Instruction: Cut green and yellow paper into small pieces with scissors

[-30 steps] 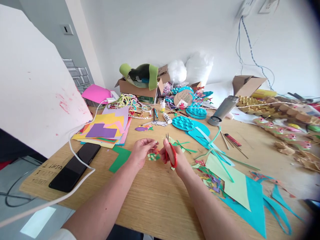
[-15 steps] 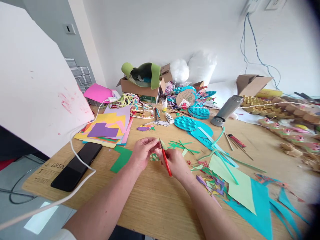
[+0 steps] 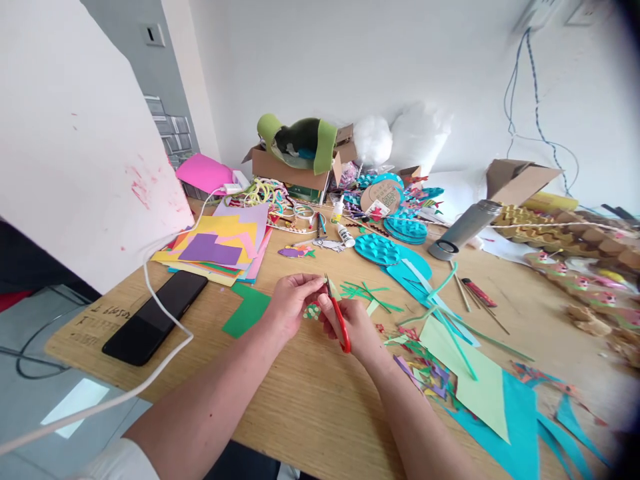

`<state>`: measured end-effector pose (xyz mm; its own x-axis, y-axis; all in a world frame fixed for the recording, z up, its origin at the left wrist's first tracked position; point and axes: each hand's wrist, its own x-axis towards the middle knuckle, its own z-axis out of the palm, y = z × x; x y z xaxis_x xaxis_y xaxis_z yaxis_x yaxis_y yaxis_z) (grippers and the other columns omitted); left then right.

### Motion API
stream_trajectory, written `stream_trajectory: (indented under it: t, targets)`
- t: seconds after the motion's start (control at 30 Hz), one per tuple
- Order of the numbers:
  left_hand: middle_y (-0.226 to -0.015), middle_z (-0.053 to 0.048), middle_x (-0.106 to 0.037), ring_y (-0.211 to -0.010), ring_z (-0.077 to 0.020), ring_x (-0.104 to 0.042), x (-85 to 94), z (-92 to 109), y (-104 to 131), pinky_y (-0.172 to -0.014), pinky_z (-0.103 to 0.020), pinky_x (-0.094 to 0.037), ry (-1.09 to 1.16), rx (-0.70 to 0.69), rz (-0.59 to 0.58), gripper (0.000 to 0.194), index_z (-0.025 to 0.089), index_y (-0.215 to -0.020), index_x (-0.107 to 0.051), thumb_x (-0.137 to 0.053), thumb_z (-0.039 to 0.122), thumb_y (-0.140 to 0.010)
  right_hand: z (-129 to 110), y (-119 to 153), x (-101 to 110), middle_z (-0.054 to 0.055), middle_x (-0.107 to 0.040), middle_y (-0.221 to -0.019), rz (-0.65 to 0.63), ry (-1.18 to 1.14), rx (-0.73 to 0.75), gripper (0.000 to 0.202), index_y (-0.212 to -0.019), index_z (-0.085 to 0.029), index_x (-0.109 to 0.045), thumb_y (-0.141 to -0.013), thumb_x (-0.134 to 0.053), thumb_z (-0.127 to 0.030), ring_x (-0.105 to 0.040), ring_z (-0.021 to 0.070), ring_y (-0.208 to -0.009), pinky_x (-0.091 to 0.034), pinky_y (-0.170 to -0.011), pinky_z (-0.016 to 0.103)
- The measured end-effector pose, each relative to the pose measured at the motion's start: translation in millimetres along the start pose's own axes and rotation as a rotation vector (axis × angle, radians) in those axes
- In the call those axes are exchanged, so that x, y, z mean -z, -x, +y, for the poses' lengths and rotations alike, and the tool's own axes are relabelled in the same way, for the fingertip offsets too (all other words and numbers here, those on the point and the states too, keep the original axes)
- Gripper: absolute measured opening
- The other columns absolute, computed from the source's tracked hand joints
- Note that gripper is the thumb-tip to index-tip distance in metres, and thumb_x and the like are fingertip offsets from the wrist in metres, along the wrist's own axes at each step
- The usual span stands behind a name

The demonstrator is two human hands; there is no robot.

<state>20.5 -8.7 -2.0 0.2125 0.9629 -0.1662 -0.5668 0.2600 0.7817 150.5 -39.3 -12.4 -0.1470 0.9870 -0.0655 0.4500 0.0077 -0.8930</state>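
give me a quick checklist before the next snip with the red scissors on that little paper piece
1. Right hand grips the red scissors: ok.
2. Left hand pinches the small dotted paper piece: ok.
3. Blade tips point away from the body: ok.
4. Left fingertips clear of the blades: cannot tell, they sit very close.
5. Blades open or closed: cannot tell, too small.
6. Phone and white cable lie away from the cutting spot: ok.
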Motion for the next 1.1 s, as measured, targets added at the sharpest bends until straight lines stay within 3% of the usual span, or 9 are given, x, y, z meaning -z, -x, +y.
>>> stream_trajectory:
  t: [0.17, 0.4, 0.73, 1.1]
  targets:
    - [-0.06, -0.003, -0.066, -0.054, -0.0096, -0.056, -2.9, -1.0, 2.6, -0.053, -0.022, -0.041, 0.033, -0.004, 0.028, 0.015, 0.011, -0.062, -0.071, -0.08, 0.022, -0.057, 0.3, 0.3, -1.5, 0.003, -0.054, -0.047, 0.01, -0.011, -0.034, 0.066, -0.058, -0.013, -0.061, -0.08, -0.045, -0.074, -0.047, 0.0123, -0.041, -0.034, -0.041, 0.022]
    - [-0.062, -0.004, -0.067, -0.059, -0.0102, -0.057, -5.8, -4.9, 5.3, -0.058, -0.023, -0.042, 0.076, -0.008, 0.094, 0.011, 0.012, -0.061, -0.072, -0.078, 0.019, -0.055, 1.3, 1.0, -3.1, 0.002, -0.05, -0.045, 0.011, -0.001, 0.003, 0.065, -0.05, -0.016, -0.049, -0.082, -0.044, -0.073, -0.045, 0.0108, -0.04, -0.031, -0.041, 0.022]
    - [-0.062, -0.004, -0.066, -0.059, -0.0107, -0.057, -5.9, -7.9, 6.2, -0.059, -0.024, -0.041, 0.111, -0.001, 0.132, 0.015, 0.012, -0.06, -0.071, -0.081, 0.02, -0.052, 1.0, 0.1, -4.3, 0.003, -0.051, -0.043, 0.013, -0.01, -0.03, 0.069, -0.055, -0.014, -0.059, -0.078, -0.044, -0.077, -0.045, 0.0119, -0.038, -0.033, -0.039, 0.023]
    - [-0.062, -0.004, -0.066, -0.058, -0.0107, -0.056, -6.4, -7.8, 5.0, -0.058, -0.025, -0.04, 0.109, -0.005, 0.125, 0.013, 0.013, -0.059, -0.071, -0.08, 0.02, -0.053, -1.9, -0.4, -4.2, 0.003, -0.051, -0.044, 0.012, -0.026, -0.054, 0.069, -0.056, -0.014, -0.059, -0.075, -0.045, -0.079, -0.046, 0.0119, -0.038, -0.033, -0.037, 0.022]
